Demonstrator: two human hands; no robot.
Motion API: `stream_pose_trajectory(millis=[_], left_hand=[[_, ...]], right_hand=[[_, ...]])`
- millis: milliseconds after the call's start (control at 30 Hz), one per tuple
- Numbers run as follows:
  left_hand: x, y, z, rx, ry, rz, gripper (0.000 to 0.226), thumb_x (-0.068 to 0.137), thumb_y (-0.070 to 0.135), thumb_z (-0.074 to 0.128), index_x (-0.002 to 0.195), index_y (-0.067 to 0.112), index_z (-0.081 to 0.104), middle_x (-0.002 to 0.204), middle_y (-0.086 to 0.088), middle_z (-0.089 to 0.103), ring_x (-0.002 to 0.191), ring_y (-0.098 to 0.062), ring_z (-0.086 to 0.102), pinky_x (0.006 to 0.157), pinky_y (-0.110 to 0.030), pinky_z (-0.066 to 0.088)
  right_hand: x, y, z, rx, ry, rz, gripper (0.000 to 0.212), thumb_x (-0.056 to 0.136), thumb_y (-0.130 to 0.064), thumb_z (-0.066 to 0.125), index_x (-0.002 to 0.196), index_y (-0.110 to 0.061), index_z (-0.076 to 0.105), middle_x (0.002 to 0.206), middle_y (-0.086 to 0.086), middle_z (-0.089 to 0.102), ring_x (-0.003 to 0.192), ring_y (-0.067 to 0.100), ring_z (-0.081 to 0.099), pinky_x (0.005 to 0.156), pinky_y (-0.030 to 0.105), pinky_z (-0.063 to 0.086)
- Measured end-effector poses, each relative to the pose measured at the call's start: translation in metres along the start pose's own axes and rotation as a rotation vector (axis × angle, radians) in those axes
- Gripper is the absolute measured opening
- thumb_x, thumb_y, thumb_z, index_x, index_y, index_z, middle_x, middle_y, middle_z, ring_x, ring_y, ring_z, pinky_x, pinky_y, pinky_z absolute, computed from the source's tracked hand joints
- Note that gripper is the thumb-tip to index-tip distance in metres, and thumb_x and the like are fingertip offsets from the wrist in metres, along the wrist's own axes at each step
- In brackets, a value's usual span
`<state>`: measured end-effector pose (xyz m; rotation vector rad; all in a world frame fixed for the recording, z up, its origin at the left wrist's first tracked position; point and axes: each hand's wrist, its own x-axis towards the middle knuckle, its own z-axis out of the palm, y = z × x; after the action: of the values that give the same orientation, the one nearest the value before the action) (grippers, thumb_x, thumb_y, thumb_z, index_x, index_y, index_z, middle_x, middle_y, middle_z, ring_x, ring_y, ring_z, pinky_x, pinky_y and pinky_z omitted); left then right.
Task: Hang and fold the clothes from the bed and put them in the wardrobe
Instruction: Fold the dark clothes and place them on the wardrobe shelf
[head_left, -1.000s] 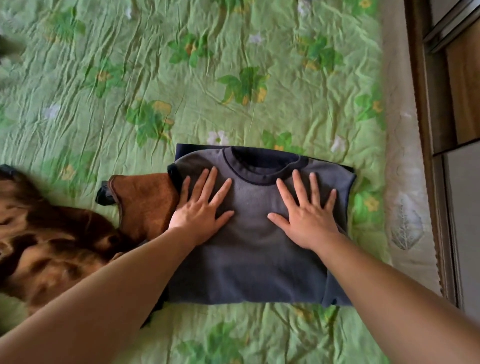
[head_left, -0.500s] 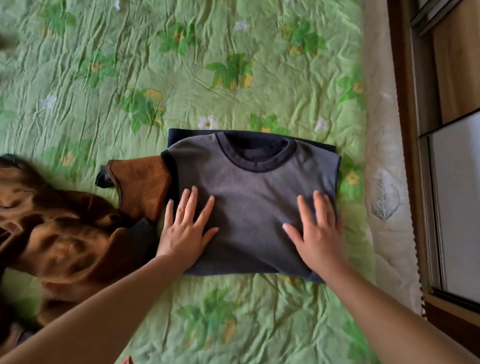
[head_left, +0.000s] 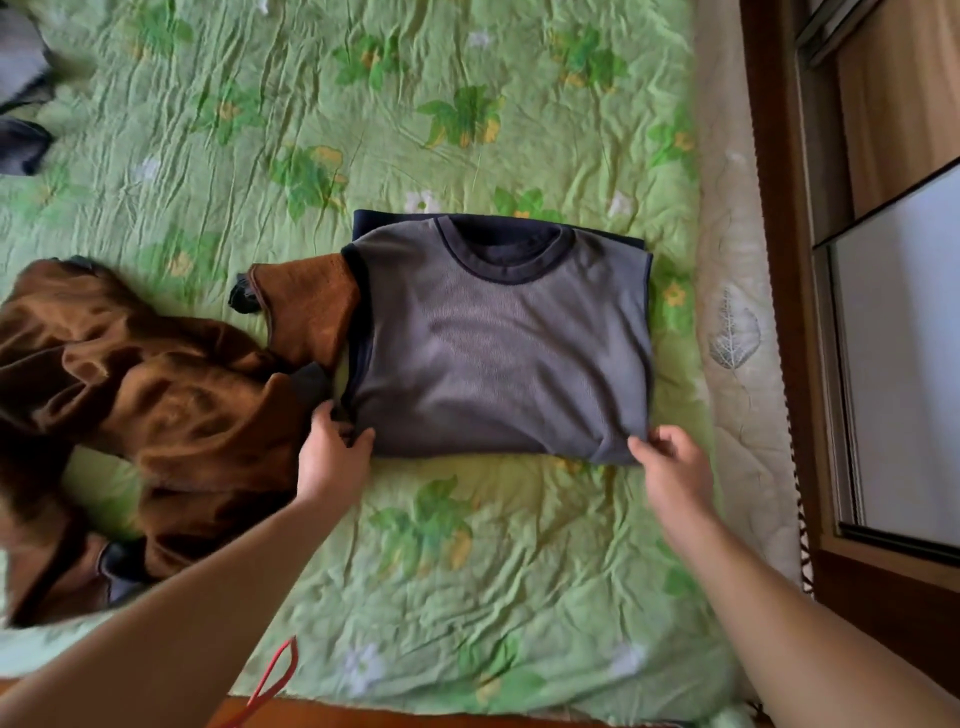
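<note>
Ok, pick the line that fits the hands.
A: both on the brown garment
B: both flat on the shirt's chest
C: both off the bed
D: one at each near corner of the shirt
D: the left hand grips the shirt at its near left corner, and the right hand is at the near right one.

Grey sweater (head_left: 498, 353) with the dark navy collar lies folded in a neat rectangle, front up, neck away from me, on the green floral bed (head_left: 467, 571). The brown garment (head_left: 171, 410) sits crumpled to my left, one end touching the sweater's edge.
</note>
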<state>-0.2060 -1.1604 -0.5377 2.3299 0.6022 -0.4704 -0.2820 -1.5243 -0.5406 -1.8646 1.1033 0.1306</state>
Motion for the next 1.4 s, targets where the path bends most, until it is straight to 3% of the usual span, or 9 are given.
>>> stream_pose_trajectory(millis=[100, 200, 300, 467, 733, 867, 1033, 1200, 1400], left_hand=[[0.003, 0.002, 0.002, 0.06, 0.005, 0.024, 0.025, 0.091, 0.025, 0.069, 0.104, 0.006, 0.061, 0.089, -0.006, 0.065, 0.085, -0.028, 0.061, 0.071, -0.033, 0.041], [-0.001, 0.001, 0.004, -0.03, -0.017, 0.073, 0.017, 0.095, 0.023, 0.063, 0.088, 0.012, 0.051, 0.072, 0.001, 0.05, 0.065, -0.019, 0.048, 0.058, -0.034, 0.036], [-0.006, -0.006, 0.001, -0.008, -0.023, 0.04, 0.012, 0.098, 0.021, 0.059, 0.103, 0.012, 0.053, 0.084, -0.002, 0.055, 0.074, -0.019, 0.053, 0.063, -0.034, 0.037], [-0.029, -0.031, 0.0, 0.251, -0.188, -0.044, 0.021, 0.095, 0.013, 0.058, 0.113, 0.004, 0.05, 0.104, -0.019, 0.061, 0.095, -0.04, 0.062, 0.082, -0.044, 0.053], [-0.035, -0.01, 0.008, 0.116, -0.151, -0.097, 0.058, 0.087, 0.036, 0.065, 0.138, 0.014, 0.047, 0.123, -0.012, 0.059, 0.107, -0.033, 0.06, 0.092, -0.043, 0.052], [-0.02, -0.001, 0.007, 0.109, -0.106, -0.072, 0.063, 0.088, 0.033, 0.07, 0.143, 0.015, 0.043, 0.131, -0.015, 0.056, 0.113, -0.034, 0.058, 0.096, -0.044, 0.05], [-0.001, 0.007, 0.014, 0.12, -0.115, 0.012, 0.078, 0.086, 0.026, 0.075, 0.15, 0.017, 0.033, 0.14, -0.017, 0.049, 0.125, -0.036, 0.051, 0.105, -0.043, 0.044], [0.016, 0.004, 0.02, 0.247, -0.183, 0.09, 0.081, 0.091, 0.021, 0.068, 0.156, 0.016, 0.021, 0.14, -0.022, 0.052, 0.124, -0.04, 0.053, 0.1, -0.041, 0.045], [0.014, -0.008, 0.016, 0.246, -0.162, 0.146, 0.076, 0.094, 0.028, 0.062, 0.157, 0.021, 0.018, 0.119, -0.018, 0.067, 0.102, -0.039, 0.065, 0.083, -0.042, 0.054]], right_hand=[[0.003, -0.002, -0.002, 0.165, -0.006, -0.016, 0.011, 0.094, -0.013, 0.067, 0.098, -0.019, 0.059, 0.085, 0.0, 0.065, 0.079, 0.021, 0.057, 0.067, 0.022, 0.047], [0.011, 0.006, -0.01, 0.232, -0.109, 0.085, 0.011, 0.099, -0.017, 0.06, 0.109, -0.02, 0.055, 0.098, 0.005, 0.062, 0.093, 0.03, 0.06, 0.083, 0.046, 0.054], [0.017, 0.016, -0.033, 0.088, -0.118, 0.086, 0.012, 0.095, -0.019, 0.062, 0.101, -0.027, 0.055, 0.108, 0.008, 0.062, 0.103, 0.036, 0.063, 0.088, 0.061, 0.054], [-0.003, 0.049, -0.066, -0.254, -0.19, 0.069, 0.029, 0.082, -0.021, 0.076, 0.102, -0.026, 0.055, 0.1, 0.005, 0.068, 0.091, 0.03, 0.066, 0.079, 0.043, 0.053], [-0.012, 0.029, -0.039, 0.089, -0.17, 0.366, 0.029, 0.083, -0.023, 0.079, 0.102, -0.014, 0.06, 0.112, 0.012, 0.067, 0.09, 0.027, 0.065, 0.069, 0.043, 0.059], [-0.014, 0.001, -0.032, -0.715, -0.053, 0.018, 0.065, 0.08, -0.03, 0.071, 0.137, -0.019, 0.041, 0.135, 0.014, 0.051, 0.119, 0.038, 0.05, 0.09, 0.048, 0.046], [-0.009, -0.058, 0.022, -0.944, -0.253, -0.678, 0.068, 0.093, -0.038, 0.062, 0.153, -0.024, 0.034, 0.153, 0.009, 0.033, 0.134, 0.036, 0.037, 0.1, 0.05, 0.046], [0.003, -0.101, 0.093, -1.179, -0.485, -0.823, 0.071, 0.099, -0.041, 0.053, 0.157, -0.033, 0.014, 0.157, 0.007, 0.019, 0.14, 0.031, 0.025, 0.102, 0.051, 0.041], [0.006, -0.156, 0.168, -1.279, -0.264, -0.972, 0.068, 0.099, -0.048, 0.052, 0.155, -0.023, 0.023, 0.146, 0.013, 0.038, 0.131, 0.036, 0.037, 0.098, 0.051, 0.038]])
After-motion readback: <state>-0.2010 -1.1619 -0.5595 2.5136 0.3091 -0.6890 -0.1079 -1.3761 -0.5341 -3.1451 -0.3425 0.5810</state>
